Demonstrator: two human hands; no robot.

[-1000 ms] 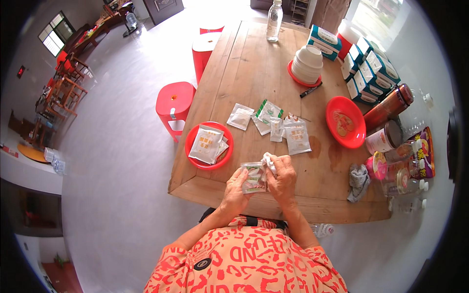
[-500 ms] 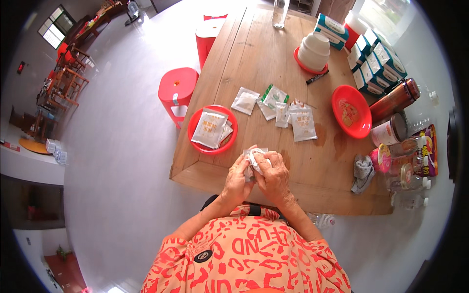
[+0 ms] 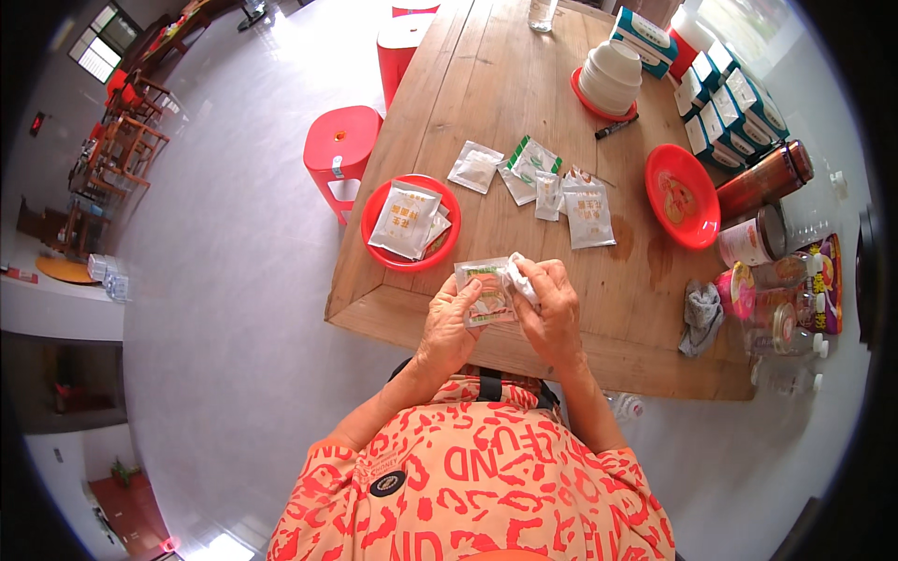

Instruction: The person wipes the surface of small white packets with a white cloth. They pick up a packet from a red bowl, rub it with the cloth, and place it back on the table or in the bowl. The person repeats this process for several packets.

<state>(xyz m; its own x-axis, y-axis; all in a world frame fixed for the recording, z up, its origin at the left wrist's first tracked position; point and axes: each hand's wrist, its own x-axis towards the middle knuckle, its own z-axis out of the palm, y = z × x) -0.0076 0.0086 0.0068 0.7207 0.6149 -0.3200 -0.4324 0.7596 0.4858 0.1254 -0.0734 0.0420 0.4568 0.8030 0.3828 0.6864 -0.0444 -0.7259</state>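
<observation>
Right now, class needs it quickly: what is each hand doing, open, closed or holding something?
Left hand: closed, holding a clear-edged packet.
Right hand: closed, holding a crumpled white wipe at the packet's edge.

Hands: two, left hand and right hand. Held sachet: one. Tissue: one. Worktop: one, bearing at least five loose sachets. Basin, plate, marker, cloth, flask: one each. Stools: at least two. Tissue boxes: several, overlapping, total unclear.
</observation>
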